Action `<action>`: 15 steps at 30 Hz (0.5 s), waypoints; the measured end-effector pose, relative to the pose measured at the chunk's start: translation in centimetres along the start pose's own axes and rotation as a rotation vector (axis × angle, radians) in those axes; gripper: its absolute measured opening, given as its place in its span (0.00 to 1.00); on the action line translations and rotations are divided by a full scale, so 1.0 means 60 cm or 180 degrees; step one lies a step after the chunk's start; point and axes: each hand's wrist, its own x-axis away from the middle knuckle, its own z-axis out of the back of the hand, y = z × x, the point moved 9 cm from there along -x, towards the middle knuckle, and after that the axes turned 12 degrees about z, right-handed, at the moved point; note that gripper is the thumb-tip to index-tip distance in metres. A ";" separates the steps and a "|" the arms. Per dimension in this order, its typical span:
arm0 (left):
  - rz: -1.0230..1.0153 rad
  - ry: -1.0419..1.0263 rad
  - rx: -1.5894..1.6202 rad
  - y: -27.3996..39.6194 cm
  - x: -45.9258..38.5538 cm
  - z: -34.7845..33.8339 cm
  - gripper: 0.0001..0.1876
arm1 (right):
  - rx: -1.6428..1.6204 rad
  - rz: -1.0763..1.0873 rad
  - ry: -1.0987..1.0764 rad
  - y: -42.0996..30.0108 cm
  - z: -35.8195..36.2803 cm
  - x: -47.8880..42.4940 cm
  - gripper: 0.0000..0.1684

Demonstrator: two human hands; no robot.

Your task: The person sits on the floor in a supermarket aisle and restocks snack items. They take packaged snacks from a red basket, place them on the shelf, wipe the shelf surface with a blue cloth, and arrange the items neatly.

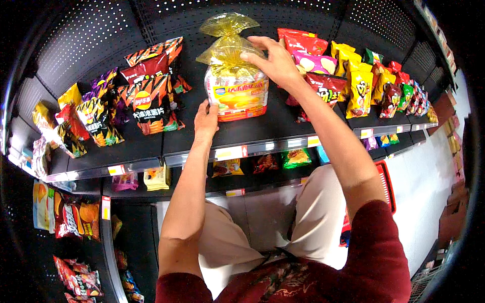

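A clear and yellow bag of packaged pastries (239, 96) stands upright on the black shelf (191, 127), its printed front facing me. Its gathered yellow film top (227, 57) flares out, and a second yellow gathered top (228, 25) shows just behind it. My left hand (206, 120) grips the bag's lower left side; some fingertips are hidden behind the edge. Over the upper right of the bag, my right hand (273, 62) has thumb and fingers apart, with the thumb at the yellow film.
Lay's chip bags (146, 104) stand to the left. Red and pink snack bags (314, 62) and yellow snack bags (359, 91) line the right. A price-tag rail (231, 152) edges the shelf, above a lower shelf with more snacks. A red basket (385, 185) is at my right.
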 end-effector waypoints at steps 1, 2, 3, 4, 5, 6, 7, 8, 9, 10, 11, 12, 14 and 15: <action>0.0021 0.0024 0.0010 -0.003 0.001 0.010 0.33 | -0.0180 -0.0173 0.0158 0.000 0.007 0.018 0.31; 0.0044 0.0047 0.0020 -0.007 0.001 0.020 0.34 | -0.0362 -0.0351 0.0311 0.002 0.013 0.045 0.32; 0.0059 0.0045 0.0036 -0.008 0.001 0.023 0.34 | -0.0516 -0.0530 0.0460 0.006 0.023 0.075 0.34; 0.0091 -0.0025 0.0095 -0.009 0.002 0.017 0.34 | -0.0808 -0.0911 0.0466 0.022 0.023 0.118 0.34; 0.0116 -0.0093 0.0147 -0.007 0.004 0.011 0.35 | -0.1102 -0.1291 0.0484 0.034 0.020 0.163 0.34; 0.0154 -0.0145 0.0186 -0.009 0.004 0.007 0.35 | -0.1430 -0.1792 0.0227 0.042 -0.004 0.211 0.35; 0.0145 -0.0153 0.0212 -0.009 0.004 0.008 0.35 | -0.1756 -0.2278 -0.0030 0.047 -0.029 0.253 0.36; 0.0135 -0.0167 0.0228 -0.012 0.001 0.006 0.35 | -0.1754 -0.2346 -0.0121 0.052 -0.048 0.284 0.37; 0.0138 -0.0168 0.0242 -0.017 -0.002 0.007 0.35 | -0.1768 -0.2419 -0.0224 0.049 -0.067 0.300 0.38; 0.0153 -0.0164 0.0275 -0.021 -0.006 0.008 0.35 | -0.1881 -0.2669 -0.0377 0.059 -0.089 0.315 0.41; 0.0149 -0.0179 0.0321 -0.023 -0.010 0.008 0.35 | -0.1984 -0.2725 -0.0385 0.064 -0.104 0.321 0.41; 0.0138 -0.0194 0.0379 -0.021 -0.010 0.008 0.34 | -0.2081 -0.2769 -0.0399 0.068 -0.115 0.321 0.42; 0.0098 -0.0220 0.0441 -0.015 -0.009 0.005 0.34 | -0.2384 -0.2755 -0.0391 0.080 -0.138 0.331 0.43; 0.0090 -0.0215 0.0445 -0.014 -0.004 0.005 0.34 | -0.2396 -0.2730 -0.0394 0.079 -0.140 0.332 0.42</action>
